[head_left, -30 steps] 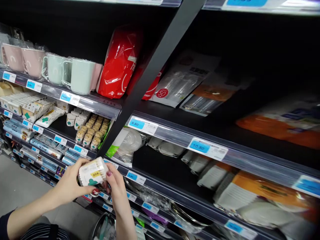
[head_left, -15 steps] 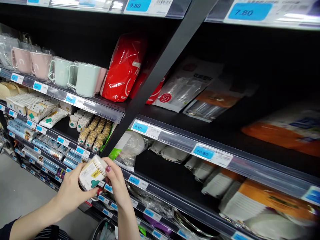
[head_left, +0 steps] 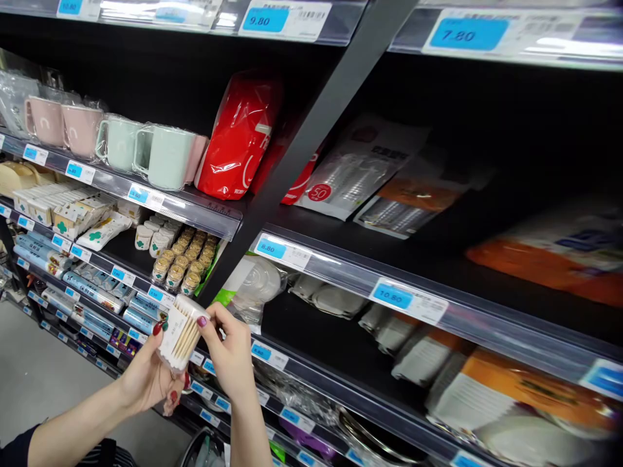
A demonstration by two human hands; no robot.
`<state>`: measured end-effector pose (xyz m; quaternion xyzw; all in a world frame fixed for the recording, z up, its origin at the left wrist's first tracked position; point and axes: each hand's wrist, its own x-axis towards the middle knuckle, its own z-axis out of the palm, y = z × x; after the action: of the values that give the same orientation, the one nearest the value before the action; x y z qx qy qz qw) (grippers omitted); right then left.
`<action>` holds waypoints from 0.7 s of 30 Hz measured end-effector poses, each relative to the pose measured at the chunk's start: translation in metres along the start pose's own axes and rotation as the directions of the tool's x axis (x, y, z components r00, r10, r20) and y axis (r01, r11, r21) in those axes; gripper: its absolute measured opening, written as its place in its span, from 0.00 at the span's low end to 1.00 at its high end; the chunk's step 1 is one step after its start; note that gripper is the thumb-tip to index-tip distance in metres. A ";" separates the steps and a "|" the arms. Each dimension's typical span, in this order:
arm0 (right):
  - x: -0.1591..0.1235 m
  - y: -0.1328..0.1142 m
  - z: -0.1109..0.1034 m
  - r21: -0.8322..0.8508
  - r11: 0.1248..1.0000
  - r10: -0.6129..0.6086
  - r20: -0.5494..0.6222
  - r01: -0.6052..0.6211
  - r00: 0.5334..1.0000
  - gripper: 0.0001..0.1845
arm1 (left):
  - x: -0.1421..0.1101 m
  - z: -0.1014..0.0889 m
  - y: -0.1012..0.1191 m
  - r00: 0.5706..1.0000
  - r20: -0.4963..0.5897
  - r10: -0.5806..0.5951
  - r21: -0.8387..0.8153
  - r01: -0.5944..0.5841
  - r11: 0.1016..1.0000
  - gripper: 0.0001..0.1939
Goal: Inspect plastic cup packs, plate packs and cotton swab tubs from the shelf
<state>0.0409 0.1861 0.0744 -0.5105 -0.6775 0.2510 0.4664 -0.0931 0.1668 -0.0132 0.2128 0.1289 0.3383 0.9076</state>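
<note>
Both my hands hold a small clear box of cotton swabs (head_left: 179, 331) in front of the lower shelf edge. My left hand (head_left: 146, 376) cups it from below and behind, fingers curled around it. Gripping its top right corner with fingertips is my right hand (head_left: 231, 350). The box is turned so the wooden sticks show through its side. Just above and behind it stand several small round jars of toothpicks (head_left: 187, 259) on a shelf.
Black store shelving with blue price tags (head_left: 392, 296) fills the view. Pink and mint mugs (head_left: 160, 155) and a red bag (head_left: 241, 136) sit on the upper left shelf. Packs of disposable tableware (head_left: 355, 168) lie to the right. A basket rim (head_left: 204, 444) shows below my hands.
The box has been rotated in my hands: its labelled face turned away and the stick side now shows. My hands rose slightly toward the shelf.
</note>
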 end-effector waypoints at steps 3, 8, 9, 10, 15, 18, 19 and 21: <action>-0.001 -0.005 0.001 0.015 1.000 0.002 -0.006 -0.002 1.000 0.22 | 0.000 -0.001 -0.001 0.999 0.046 0.000 -0.045 0.002 0.999 0.37; -0.004 -0.004 0.000 0.022 1.000 -0.009 -0.003 0.009 1.000 0.23 | 0.002 -0.002 -0.004 0.997 0.082 -0.001 -0.026 0.003 1.000 0.38; -0.005 -0.003 0.000 0.022 1.000 -0.013 -0.003 0.013 1.000 0.23 | 0.001 -0.001 -0.005 0.997 0.080 0.006 -0.001 -0.006 1.000 0.38; -0.006 -0.003 0.000 0.024 1.000 -0.016 -0.003 0.016 1.000 0.23 | 0.001 0.001 -0.005 0.997 0.063 0.037 0.028 -0.039 0.999 0.36; -0.012 0.003 0.003 0.085 0.996 0.026 -0.056 -0.021 0.998 0.21 | -0.008 0.018 0.004 0.911 -0.110 0.398 0.394 -0.327 0.859 0.30; -0.016 0.012 0.008 0.167 0.986 0.026 -0.084 -0.011 0.996 0.21 | -0.017 0.027 0.014 0.772 -0.114 0.625 0.790 -0.310 0.528 0.28; -0.017 0.016 0.011 0.198 0.980 0.027 -0.079 -0.010 0.996 0.21 | -0.020 0.029 0.017 0.724 -0.099 0.682 0.889 -0.244 0.388 0.27; -0.019 0.024 0.015 0.257 0.966 0.039 -0.052 -0.025 0.998 0.22 | -0.025 0.031 0.021 0.652 -0.058 0.756 0.986 -0.079 0.144 0.25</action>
<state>0.0393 0.1790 0.0412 -0.4638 -0.6175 0.3292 0.5433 -0.1115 0.1550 0.0261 0.6169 0.4870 0.4945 0.3710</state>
